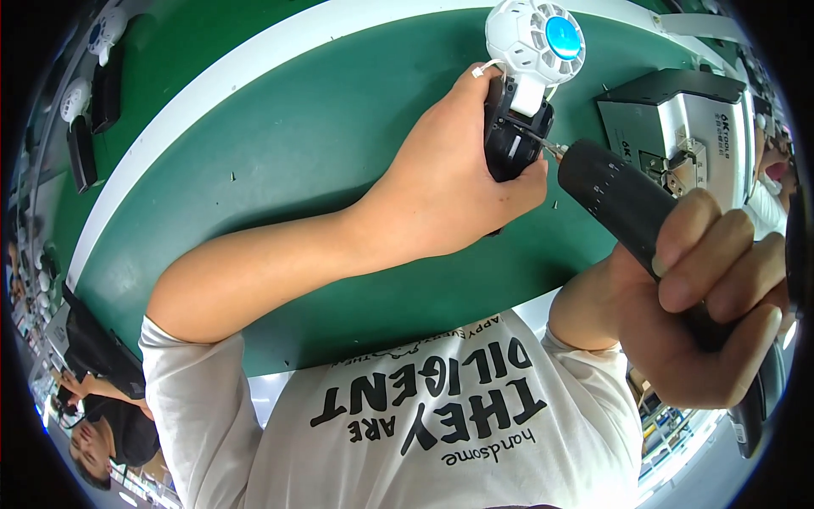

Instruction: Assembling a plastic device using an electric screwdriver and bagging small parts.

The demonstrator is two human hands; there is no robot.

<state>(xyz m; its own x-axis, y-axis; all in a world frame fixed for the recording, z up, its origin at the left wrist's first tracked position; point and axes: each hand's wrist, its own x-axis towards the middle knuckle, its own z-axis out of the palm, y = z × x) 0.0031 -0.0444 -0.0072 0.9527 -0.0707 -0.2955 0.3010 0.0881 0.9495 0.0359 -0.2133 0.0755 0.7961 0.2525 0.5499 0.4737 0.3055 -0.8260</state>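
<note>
My left hand (458,161) wraps around the black handle of a small handheld fan, steadying it on the green tabletop. The fan (543,42) has a white round vented head with a blue centre, and a thin white wire with a small connector shows beside its neck. In my right hand (704,297) is a black electric screwdriver (615,187), gripped around its body and tilted toward the fan. Its bit reaches the black handle just below the white neck; whether a screw sits under the tip I cannot make out.
A silver and black screw feeder box (678,127) stands at the right. Loose screws lie on the green tabletop (297,127), one of them a small screw (232,176) left of my forearm. More white-headed fans (76,102) rest far left. Another person (110,424) is at lower left.
</note>
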